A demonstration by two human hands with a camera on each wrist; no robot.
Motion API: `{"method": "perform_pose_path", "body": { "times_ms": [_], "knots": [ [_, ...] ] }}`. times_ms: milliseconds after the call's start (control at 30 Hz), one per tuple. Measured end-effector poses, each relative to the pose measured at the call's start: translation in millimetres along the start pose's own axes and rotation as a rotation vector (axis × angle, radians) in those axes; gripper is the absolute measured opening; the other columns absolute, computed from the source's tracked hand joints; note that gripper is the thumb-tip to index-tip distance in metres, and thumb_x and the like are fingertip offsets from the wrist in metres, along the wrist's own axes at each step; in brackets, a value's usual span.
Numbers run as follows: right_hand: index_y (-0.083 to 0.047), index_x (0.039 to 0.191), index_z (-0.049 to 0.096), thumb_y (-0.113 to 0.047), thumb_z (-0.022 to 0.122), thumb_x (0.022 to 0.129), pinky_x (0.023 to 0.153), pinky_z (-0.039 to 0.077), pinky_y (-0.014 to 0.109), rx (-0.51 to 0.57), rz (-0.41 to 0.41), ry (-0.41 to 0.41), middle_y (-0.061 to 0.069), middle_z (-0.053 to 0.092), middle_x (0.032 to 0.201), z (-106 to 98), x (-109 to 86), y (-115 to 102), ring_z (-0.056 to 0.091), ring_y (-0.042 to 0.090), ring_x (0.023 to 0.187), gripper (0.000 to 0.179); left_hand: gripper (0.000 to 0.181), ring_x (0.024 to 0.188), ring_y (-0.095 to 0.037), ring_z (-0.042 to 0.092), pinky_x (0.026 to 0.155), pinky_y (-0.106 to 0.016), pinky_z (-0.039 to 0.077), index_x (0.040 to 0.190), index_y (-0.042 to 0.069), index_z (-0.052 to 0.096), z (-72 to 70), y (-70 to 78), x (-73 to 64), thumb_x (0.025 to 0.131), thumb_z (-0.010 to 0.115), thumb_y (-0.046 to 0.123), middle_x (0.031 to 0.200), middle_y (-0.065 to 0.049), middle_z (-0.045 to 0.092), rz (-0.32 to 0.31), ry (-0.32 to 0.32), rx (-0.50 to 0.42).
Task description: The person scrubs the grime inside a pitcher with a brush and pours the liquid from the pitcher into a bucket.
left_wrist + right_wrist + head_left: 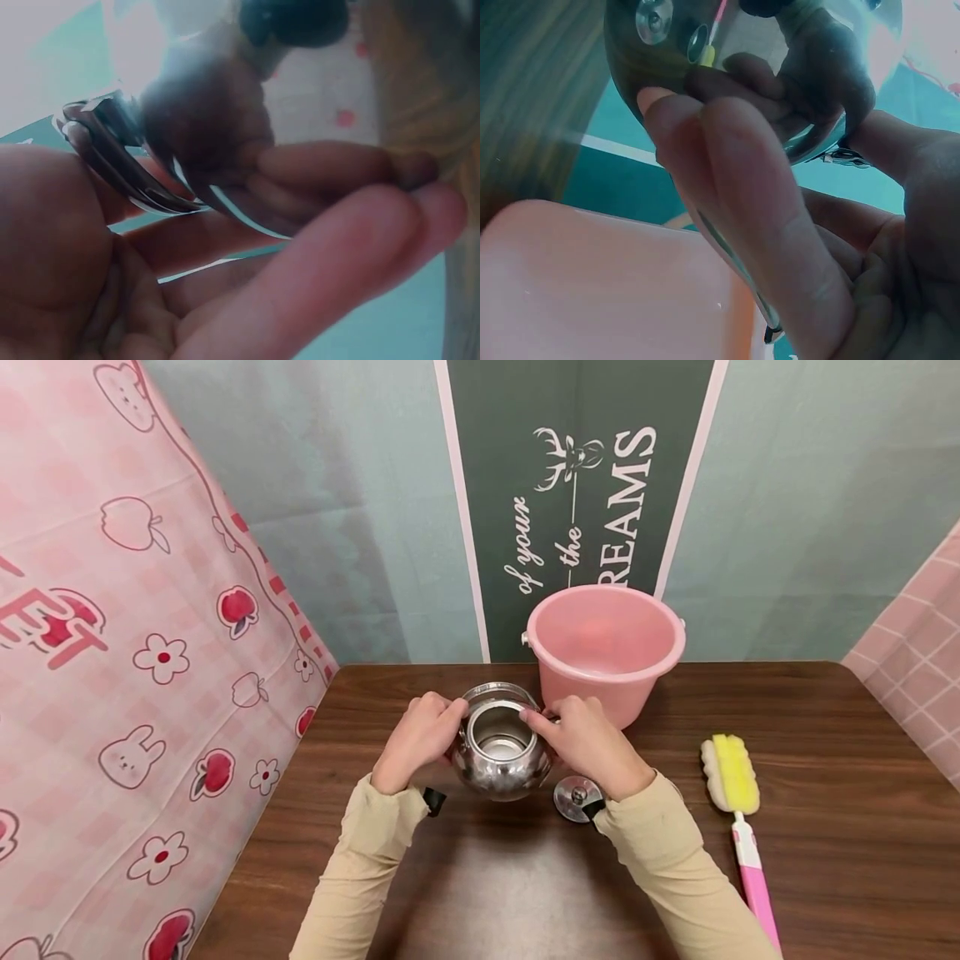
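Note:
A shiny stainless steel kettle (502, 778), its round mouth uncovered, is held between both hands near the middle of the table. On its left side the left hand (422, 733) grips the body, thumb near the rim. The right hand (588, 739) grips the opposite side, with its thumb at the rim too. Behind the mouth a curved metal handle (497, 688) lies folded back. Fingers reach under the mirror-like body (322, 97) in the left wrist view, and likewise in the right wrist view. The kettle's round lid (576, 797) lies on the table beside the right wrist.
A pink bucket (606, 670) stands at the back, just beyond the right hand. To the right lies a sponge brush (731, 774) with a yellow and white head and a pink handle. The wooden table (847, 827) meets hanging cloths at the back and left.

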State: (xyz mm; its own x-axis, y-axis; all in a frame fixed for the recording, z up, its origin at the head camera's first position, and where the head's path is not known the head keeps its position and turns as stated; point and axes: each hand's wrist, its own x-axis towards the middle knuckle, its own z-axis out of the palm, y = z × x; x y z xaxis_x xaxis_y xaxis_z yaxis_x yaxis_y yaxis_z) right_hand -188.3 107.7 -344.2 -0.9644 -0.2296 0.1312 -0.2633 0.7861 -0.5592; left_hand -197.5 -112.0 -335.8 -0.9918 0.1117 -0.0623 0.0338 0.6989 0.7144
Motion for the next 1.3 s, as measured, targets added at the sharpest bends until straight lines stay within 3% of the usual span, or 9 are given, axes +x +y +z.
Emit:
{"method": "perform_pose_path", "body": {
  "times_ms": [333,667,1300],
  "knots": [
    [-0.011,0.074,0.07,-0.043,0.057,0.094,0.052,0.047,0.027,0.076,0.072,-0.096,-0.001,0.06,0.052,21.8,1.4,8.6,0.06,0.014,0.042,0.04,0.042,0.045,-0.026,0.065,0.05,-0.035,0.054,0.055,0.014,0.061,14.7,-22.7,3.4,0.089,0.041,0.028,0.049,-0.005,0.057,-0.056,-0.03,-0.074],
    [-0.01,0.075,0.07,-0.04,0.059,0.094,0.054,0.047,0.027,0.059,0.092,-0.104,0.0,0.059,0.052,44.9,1.8,19.2,0.056,0.009,0.039,0.037,0.037,0.042,-0.019,0.063,0.048,-0.035,0.055,0.063,0.012,0.064,30.3,-42.2,6.3,0.089,0.041,0.024,0.053,0.0,0.052,-0.071,-0.064,-0.106],
    [-0.009,0.08,0.07,-0.037,0.062,0.092,0.047,0.047,0.026,0.11,0.156,-0.15,0.003,0.059,0.052,62.3,0.8,25.2,0.053,0.008,0.035,0.032,0.03,0.046,-0.017,0.062,0.048,-0.033,0.055,0.069,0.008,0.064,43.3,-58.6,8.6,0.087,0.042,0.018,0.061,-0.002,0.052,-0.126,-0.119,-0.151]
  ]
}}
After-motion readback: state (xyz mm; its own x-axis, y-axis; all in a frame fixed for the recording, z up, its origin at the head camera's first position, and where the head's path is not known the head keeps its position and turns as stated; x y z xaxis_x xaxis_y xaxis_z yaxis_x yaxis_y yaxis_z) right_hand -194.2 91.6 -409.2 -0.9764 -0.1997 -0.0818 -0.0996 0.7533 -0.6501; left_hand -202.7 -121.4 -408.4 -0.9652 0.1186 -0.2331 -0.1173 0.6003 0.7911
